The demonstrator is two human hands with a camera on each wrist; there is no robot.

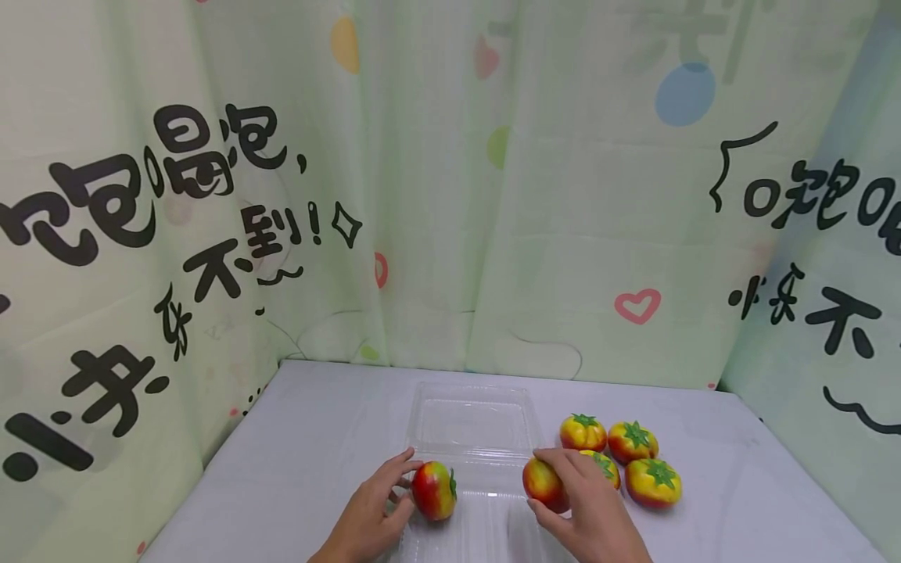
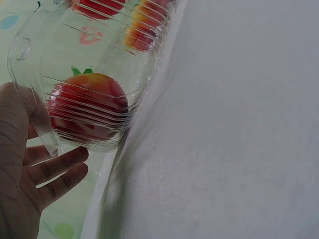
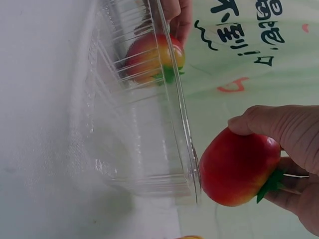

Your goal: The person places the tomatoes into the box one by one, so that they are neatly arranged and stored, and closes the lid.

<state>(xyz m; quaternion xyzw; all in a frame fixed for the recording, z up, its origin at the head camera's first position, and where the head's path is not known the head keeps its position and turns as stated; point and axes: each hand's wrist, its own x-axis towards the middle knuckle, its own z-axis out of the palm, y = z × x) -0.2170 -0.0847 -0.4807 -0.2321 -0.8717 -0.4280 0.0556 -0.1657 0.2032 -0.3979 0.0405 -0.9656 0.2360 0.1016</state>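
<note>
A clear plastic clamshell box [image 1: 468, 469] lies on the table with its lid folded back. Inside its left end sits a red and yellow tomato [image 1: 434, 491] with green sepals. My left hand [image 1: 376, 500] is beside that tomato at the box's left end, its fingers spread in the left wrist view and partly seen through the plastic. Whether it touches the box or the tomato is unclear. My right hand [image 1: 587, 500] grips a second tomato [image 3: 239, 167] between thumb and fingers, over the right side of the box in the head view.
Right of the box stand several more tomatoes, one [image 1: 583, 432] at the back, one [image 1: 653, 482] at the front right, another partly behind my right hand. A white cloth covers the table [image 1: 317, 438]. Printed curtains [image 1: 436, 195] enclose its back and sides.
</note>
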